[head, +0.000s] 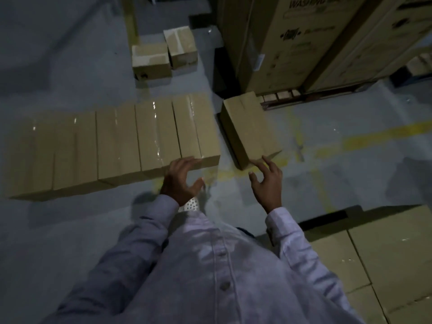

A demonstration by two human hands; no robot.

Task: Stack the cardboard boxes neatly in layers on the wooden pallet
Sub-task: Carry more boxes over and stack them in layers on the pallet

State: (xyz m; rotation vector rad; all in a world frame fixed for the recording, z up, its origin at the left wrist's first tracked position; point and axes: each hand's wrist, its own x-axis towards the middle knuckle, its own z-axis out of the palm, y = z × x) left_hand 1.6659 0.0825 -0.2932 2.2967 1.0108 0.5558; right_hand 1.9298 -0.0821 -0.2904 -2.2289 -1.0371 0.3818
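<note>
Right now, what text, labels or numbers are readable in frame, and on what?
"WASHING", then a cut-off word starting "MA": top of the tall carton.
Logos and print lower on it: blurred, unreadable.
The white sticker on its edge: too small to read.
No print visible on the row of boxes or the single box.

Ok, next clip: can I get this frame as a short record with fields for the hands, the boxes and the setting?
setting: dim warehouse floor with yellow lines
row of boxes: side by side on the floor, left of centre
single box: apart from the row, to its right, set at an angle
left hand: open, at the near edge of the row's right end; contact unclear
right hand: open, fingertips at the single box's near corner, no grip
small boxes: two, behind the row
tall cartons: upper right
</note>
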